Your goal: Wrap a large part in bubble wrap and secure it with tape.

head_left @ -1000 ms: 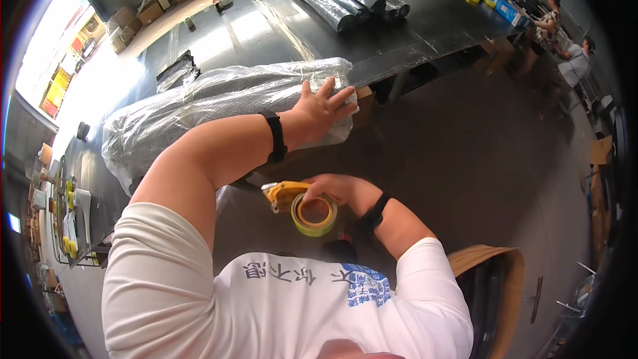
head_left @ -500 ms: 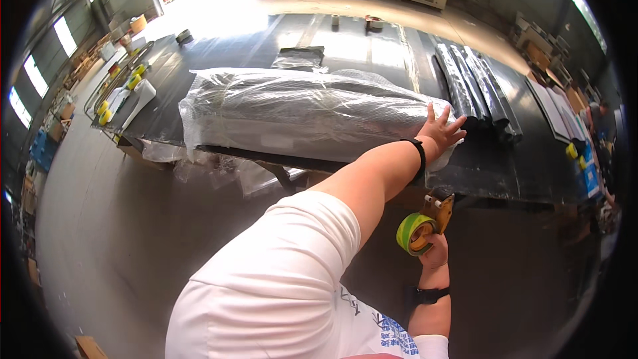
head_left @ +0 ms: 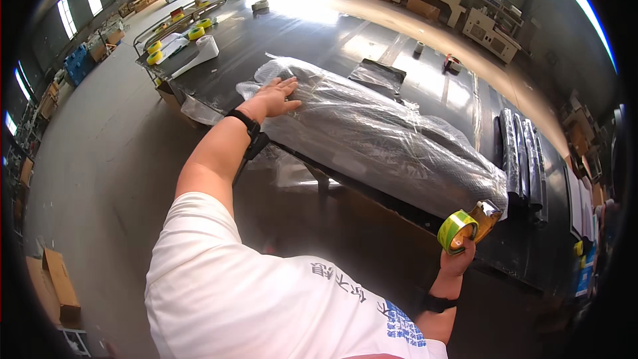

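Note:
A long bundle in clear bubble wrap (head_left: 379, 126) lies along the near edge of the black table (head_left: 306, 33). My left hand (head_left: 271, 97) rests on its left end, fingers spread and nothing in them. In my right hand (head_left: 457, 257) is a tape dispenser (head_left: 487, 218) with a green-yellow roll of tape (head_left: 454, 231) on it. The dispenser is by the bundle's right end; whether it touches the wrap I cannot tell. My right fingers are wrapped round its handle and partly hidden.
Several dark wrapped tubes (head_left: 524, 156) lie right of the bundle. Behind it is a flat black plastic piece (head_left: 377, 75). Yellow tape rolls (head_left: 196, 32) and a white roll (head_left: 207, 48) sit at the table's left end. A cardboard box (head_left: 56, 286) stands on the floor.
My left hand has gone from the bundle's right end to its left end. My right hand has raised the tape dispenser toward the right end. The view has turned.

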`<control>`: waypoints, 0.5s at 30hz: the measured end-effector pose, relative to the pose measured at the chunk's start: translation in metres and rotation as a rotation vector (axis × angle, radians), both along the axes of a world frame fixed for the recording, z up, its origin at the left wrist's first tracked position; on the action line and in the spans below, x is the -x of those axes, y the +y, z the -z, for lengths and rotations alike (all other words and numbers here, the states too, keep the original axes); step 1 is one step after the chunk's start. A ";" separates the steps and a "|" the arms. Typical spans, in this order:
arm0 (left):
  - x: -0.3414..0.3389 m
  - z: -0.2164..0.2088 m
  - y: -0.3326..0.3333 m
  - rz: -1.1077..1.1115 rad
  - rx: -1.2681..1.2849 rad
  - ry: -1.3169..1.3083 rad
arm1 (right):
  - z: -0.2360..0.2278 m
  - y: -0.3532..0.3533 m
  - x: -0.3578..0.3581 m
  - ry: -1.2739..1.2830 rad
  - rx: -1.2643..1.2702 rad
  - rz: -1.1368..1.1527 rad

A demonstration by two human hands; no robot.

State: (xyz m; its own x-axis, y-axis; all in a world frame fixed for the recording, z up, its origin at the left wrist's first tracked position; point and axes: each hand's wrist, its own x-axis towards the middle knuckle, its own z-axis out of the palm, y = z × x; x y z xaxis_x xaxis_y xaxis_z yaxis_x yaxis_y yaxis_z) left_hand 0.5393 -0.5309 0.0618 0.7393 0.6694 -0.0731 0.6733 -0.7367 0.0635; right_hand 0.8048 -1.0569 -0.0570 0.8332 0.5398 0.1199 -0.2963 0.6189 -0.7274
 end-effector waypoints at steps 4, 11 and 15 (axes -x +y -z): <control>0.027 0.005 0.071 0.299 0.316 -0.259 | -0.008 0.042 0.023 -0.001 -0.007 0.086; 0.027 0.066 0.142 0.230 0.919 -0.305 | -0.033 0.153 0.065 0.258 0.082 0.513; 0.041 0.085 0.098 0.233 0.921 -0.437 | -0.036 0.169 0.048 0.139 0.139 0.400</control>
State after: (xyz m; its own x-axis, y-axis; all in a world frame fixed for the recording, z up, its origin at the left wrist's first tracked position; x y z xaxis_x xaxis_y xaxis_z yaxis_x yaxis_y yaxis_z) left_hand 0.4981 -0.4329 -0.0236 0.9279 0.3277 -0.1781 0.3041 -0.3885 0.8698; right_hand 0.7565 -0.8881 -0.0208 0.9829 0.1744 -0.0585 -0.1538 0.6041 -0.7819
